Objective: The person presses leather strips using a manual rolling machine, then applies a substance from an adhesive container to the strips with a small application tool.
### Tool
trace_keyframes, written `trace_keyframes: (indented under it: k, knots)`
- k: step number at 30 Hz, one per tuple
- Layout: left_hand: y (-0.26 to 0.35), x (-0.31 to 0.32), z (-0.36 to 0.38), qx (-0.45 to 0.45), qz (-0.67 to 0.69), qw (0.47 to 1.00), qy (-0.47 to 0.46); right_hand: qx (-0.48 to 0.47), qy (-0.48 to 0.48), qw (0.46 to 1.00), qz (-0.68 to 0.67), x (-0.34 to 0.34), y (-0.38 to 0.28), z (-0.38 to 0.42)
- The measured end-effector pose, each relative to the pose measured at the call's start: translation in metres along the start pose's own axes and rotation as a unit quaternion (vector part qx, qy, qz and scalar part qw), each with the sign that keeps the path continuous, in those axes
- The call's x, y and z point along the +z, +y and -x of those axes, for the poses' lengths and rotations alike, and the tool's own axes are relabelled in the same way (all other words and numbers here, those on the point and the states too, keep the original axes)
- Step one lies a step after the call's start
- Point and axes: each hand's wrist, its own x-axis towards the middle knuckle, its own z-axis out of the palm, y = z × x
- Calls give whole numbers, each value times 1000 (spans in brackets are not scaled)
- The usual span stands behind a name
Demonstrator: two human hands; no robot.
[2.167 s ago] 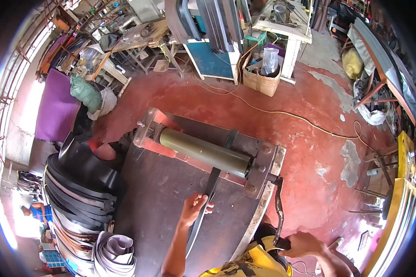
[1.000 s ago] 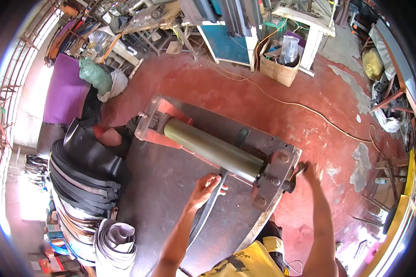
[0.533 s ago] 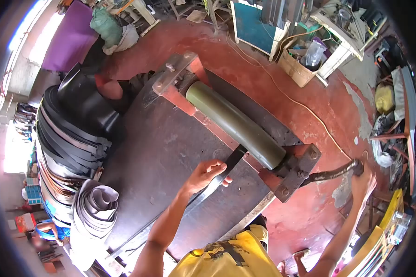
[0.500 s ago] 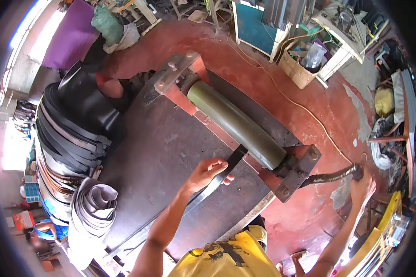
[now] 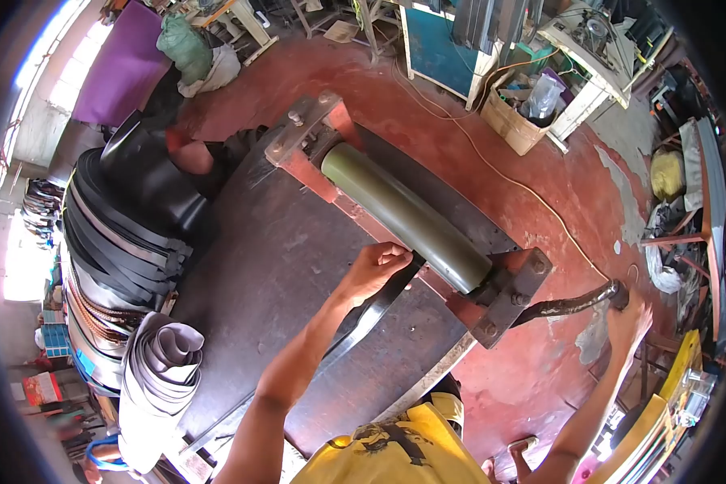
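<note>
A dark green roller (image 5: 407,218) sits in a red metal frame (image 5: 502,310) bolted on the dark table. One end of a long black strip (image 5: 371,315) reaches the near side of the roller. My left hand (image 5: 377,273) is closed on this strip close to the roller, fingers pinched together. The strip trails back across the table toward the lower left. Off the table's right side, my right hand (image 5: 629,316) is wrapped round the end of the crank handle (image 5: 565,307), which joins the roller's right end.
Stacked black sheets and strips (image 5: 125,234) lie at the left, beside a grey rolled sheet (image 5: 165,355). A cable (image 5: 532,189) crosses the red floor. Beyond are a cardboard box (image 5: 512,121) and a teal-panelled bench (image 5: 440,52). Part of another person (image 5: 105,456) shows at lower left.
My left hand has moved up and closer to the roller along the strip, its fingers now more closed. My right hand stays on the crank handle, which has barely shifted.
</note>
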Motion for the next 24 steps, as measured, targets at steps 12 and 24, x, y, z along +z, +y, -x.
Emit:
trace_keyframes:
  k: [12, 24]
  knots:
    - [24, 10, 19, -55, 14, 998, 2, 53, -77, 995, -37, 27, 4, -22]
    - [5, 4, 30, -29, -37, 999, -22, 48, -154, 985, -65, 151, 26, -26]
